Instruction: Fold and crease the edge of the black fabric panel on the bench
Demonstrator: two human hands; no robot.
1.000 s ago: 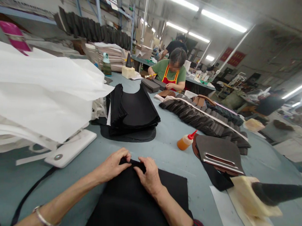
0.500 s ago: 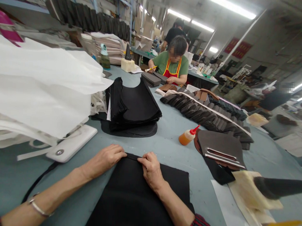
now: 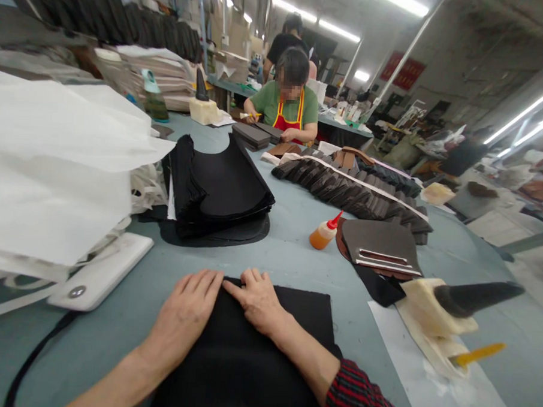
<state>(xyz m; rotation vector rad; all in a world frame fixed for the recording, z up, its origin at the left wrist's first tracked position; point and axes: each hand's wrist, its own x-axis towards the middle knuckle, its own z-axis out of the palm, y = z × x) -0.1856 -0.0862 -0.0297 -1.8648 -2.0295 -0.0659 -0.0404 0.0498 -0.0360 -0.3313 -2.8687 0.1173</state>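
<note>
A flat sheet of black felt-like fabric (image 3: 264, 359) is being pressed down on the grey-blue worktable (image 3: 291, 258), at its near edge. The left hand (image 3: 183, 319) is being laid flat over the sheet's far left corner, fingers stretched out and held close together, nothing pinched. The right hand (image 3: 256, 299) is being rested palm-down just beside it, along the sheet's far edge, fingers loosely spread and the thumb tip nearly touching the left hand.

Beyond the sheet, a stack of curved black cut pieces (image 3: 218, 189) is being kept near the table's middle. To the right of the stack, a small orange glue bottle with a red nozzle (image 3: 324, 233) is lying tilted. A white flat device (image 3: 100, 271) is being left to the sheet's left. At the table's far end, a person in a green shirt and red apron (image 3: 287, 102) is working.
</note>
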